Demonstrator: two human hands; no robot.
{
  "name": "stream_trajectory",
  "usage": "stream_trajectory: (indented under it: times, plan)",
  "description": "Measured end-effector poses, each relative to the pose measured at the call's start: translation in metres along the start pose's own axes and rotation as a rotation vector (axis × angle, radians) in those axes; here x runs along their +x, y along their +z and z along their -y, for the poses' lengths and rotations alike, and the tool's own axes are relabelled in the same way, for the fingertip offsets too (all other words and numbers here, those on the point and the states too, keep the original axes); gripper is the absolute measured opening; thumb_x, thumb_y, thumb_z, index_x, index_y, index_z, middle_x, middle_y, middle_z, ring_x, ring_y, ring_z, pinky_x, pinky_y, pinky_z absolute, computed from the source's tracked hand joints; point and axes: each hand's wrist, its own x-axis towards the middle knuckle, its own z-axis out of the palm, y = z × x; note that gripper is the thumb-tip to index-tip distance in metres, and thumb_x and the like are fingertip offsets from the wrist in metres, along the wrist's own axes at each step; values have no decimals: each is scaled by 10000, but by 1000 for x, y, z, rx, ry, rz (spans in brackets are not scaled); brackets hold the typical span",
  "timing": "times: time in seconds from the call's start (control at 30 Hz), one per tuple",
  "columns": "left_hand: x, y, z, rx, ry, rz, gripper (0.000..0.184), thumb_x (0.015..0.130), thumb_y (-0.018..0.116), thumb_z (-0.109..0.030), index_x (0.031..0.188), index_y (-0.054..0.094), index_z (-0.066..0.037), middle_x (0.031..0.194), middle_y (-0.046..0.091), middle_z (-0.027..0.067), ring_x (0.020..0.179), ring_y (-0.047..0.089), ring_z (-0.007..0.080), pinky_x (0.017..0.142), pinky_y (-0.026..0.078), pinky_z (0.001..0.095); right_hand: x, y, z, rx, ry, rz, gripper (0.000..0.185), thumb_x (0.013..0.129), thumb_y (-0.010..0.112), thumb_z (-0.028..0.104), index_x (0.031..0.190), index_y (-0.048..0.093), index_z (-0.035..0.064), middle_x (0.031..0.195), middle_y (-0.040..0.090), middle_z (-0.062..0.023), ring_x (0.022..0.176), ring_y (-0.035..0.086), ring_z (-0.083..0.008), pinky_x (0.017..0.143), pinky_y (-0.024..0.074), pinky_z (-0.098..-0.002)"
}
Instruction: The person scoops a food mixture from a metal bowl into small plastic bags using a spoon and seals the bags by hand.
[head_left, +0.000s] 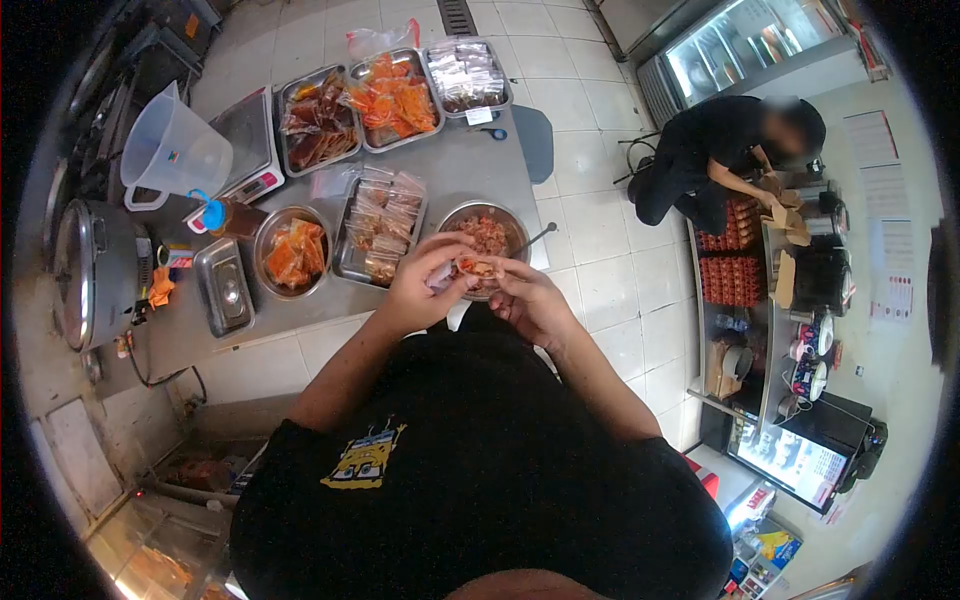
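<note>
Over the near rim of a metal bowl (pixel 520 240) of reddish chopped food (pixel 487 234), both my hands meet around a small clear plastic bag (pixel 478 267) with orange-red food in it. My left hand (pixel 425 285) grips the bag from the left, fingers closed. From the other side my right hand (pixel 535 300) pinches it with curled fingers, some partly hidden. A spoon handle (pixel 541 237) sticks out past the bowl's right rim. Left of the bowl, a metal tray (pixel 350 262) holds several small filled bags (pixel 385 225).
Farther back stand trays of bagged dark food (pixel 318 120), orange bags (pixel 398 100) and silvery packets (pixel 466 75). To the left are a bowl of orange bags (pixel 297 252), a scale (pixel 238 150), a plastic jug (pixel 175 150) and a bottle (pixel 232 218). Another person (pixel 725 160) handles cardboard at right.
</note>
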Motion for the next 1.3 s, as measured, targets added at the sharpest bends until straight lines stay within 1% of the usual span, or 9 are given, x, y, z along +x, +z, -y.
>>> stream_trajectory:
  times: [0.03,0.23,0.33,0.47,0.67,0.73,0.83,1.03,1.3]
  plan:
    - [-2,-3,-3,142,27,-7,347,847,762,3,1181,676,34,1270,627,179,1209,610,289,1032,476,389,-1,1,-1,3,4,0,291,1023,640,173,1269,656,18,1007,720,-78,809,676,-165,686,534,-297]
    - [-21,-11,-12,224,-53,10,362,832,762,0,1189,705,4,1211,638,184,1110,634,304,955,499,383,-9,13,-1,-157,-73,-84,274,984,710,191,1195,697,17,936,731,-97,691,696,-175,598,531,-275]
    - [-25,-17,-20,212,-79,57,374,837,769,-11,1204,700,6,1129,672,178,1046,662,300,924,514,365,-16,18,3,-45,-29,-41,270,973,723,180,1181,694,10,939,733,-102,705,720,-185,592,549,-268]
    - [-32,-24,-28,230,-77,111,394,835,776,-14,1219,694,10,1080,698,173,1009,682,297,906,522,360,-19,14,1,-190,60,-5,278,953,750,188,1155,690,7,953,738,-100,687,728,-191,565,568,-265]
    - [-49,-27,-41,9,-245,110,392,856,798,-48,1230,695,9,1151,716,136,1050,681,223,933,518,339,-24,22,-4,-244,80,34,287,944,762,196,1152,689,12,964,735,-92,688,736,-199,559,577,-273]
    - [-55,-27,-44,-162,-398,52,409,854,787,-8,1248,682,22,1091,728,79,978,677,147,866,537,298,-27,28,-4,-227,89,56,286,942,765,197,1153,692,18,960,733,-86,695,737,-198,561,578,-273]
    - [-62,-38,-41,-337,-536,107,410,860,806,-60,1243,684,17,1179,714,103,1057,666,170,957,515,322,-29,32,-5,-279,49,51,265,937,771,195,1137,705,35,963,733,-77,694,727,-178,553,559,-261]
    - [-68,-33,-42,-504,-647,-3,321,904,774,-65,1201,681,13,1053,718,62,967,674,129,874,545,293,-37,37,3,-606,-13,126,150,915,777,96,1038,728,27,914,735,-62,690,694,-140,558,529,-255]
    - [-55,-28,-40,-602,-572,0,342,892,788,-64,1197,659,23,1036,716,82,954,684,150,864,553,297,-34,35,0,-547,-143,158,113,899,791,67,971,721,15,856,735,-58,756,700,-129,638,553,-256]
